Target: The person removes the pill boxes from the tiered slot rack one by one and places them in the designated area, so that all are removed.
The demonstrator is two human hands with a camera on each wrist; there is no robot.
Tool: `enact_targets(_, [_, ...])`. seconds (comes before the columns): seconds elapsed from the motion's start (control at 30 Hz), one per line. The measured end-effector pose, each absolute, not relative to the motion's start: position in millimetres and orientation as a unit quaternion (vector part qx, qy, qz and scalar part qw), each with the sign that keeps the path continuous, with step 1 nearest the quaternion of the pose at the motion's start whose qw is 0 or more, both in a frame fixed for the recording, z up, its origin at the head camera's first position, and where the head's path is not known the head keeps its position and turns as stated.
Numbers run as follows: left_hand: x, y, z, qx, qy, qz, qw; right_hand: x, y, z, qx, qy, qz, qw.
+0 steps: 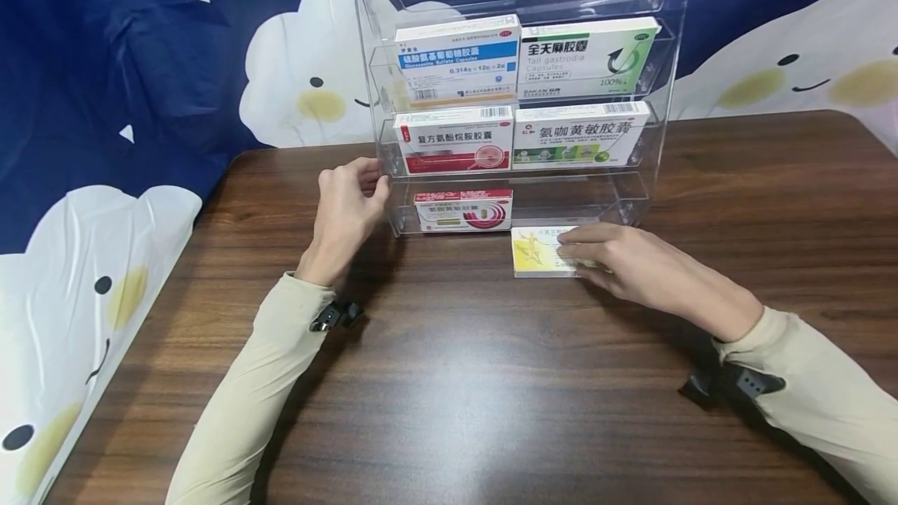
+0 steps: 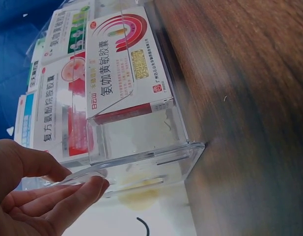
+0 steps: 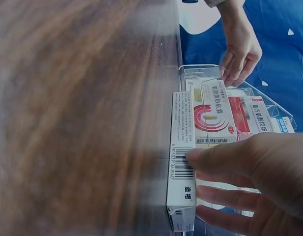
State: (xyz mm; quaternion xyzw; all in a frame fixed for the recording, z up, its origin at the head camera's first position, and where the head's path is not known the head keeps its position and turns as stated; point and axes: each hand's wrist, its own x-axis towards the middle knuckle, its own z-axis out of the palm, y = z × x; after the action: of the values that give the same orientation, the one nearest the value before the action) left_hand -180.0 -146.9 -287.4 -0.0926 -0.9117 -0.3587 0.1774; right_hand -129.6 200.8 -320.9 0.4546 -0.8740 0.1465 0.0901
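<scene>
My left hand [image 1: 348, 205] pinches the left side edge of a clear acrylic rack [image 1: 578, 192], thumb on one face of the panel and fingers on the other. A yellow and white medicine box [image 1: 536, 252] is held by my right hand [image 1: 620, 259] at the front of the rack's bottom tier. In the right wrist view the thumb presses this box's barcoded long side [image 3: 180, 162], and the other fingers reach behind it. Beside it, a red and white medicine box [image 1: 464, 213] stands in the left half of the bottom tier.
The middle tier holds a red-banded box [image 1: 454, 143] and a white and green box [image 1: 578, 137]. Above them stand a blue and white box [image 1: 457, 65] and a green and white box [image 1: 588, 61]. Behind the wooden table [image 1: 435, 380] hangs a blue cloud-print cloth [image 1: 175, 45].
</scene>
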Motion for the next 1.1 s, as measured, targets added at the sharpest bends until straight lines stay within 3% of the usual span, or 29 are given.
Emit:
enact_targets(0.27, [-180, -147, -288, -0.095, -0.91, -0.36, 0.182, -130, 199, -318, 0.437, -0.879, 0.165, 0.097])
enact_targets(0.53, [-180, -146, -287, -0.095, -0.91, -0.36, 0.181, -143, 175, -303, 0.335, -0.891, 0.276, 0.137])
enact_targets(0.8, [-180, -146, -288, -0.095, -0.91, -0.359, 0.183, -167, 148, -309, 0.246, -0.898, 0.351, 0.099])
enact_targets(1.1, [-180, -146, -288, -0.095, -0.91, -0.358, 0.188, -180, 134, -318, 0.206, -0.895, 0.389, 0.073])
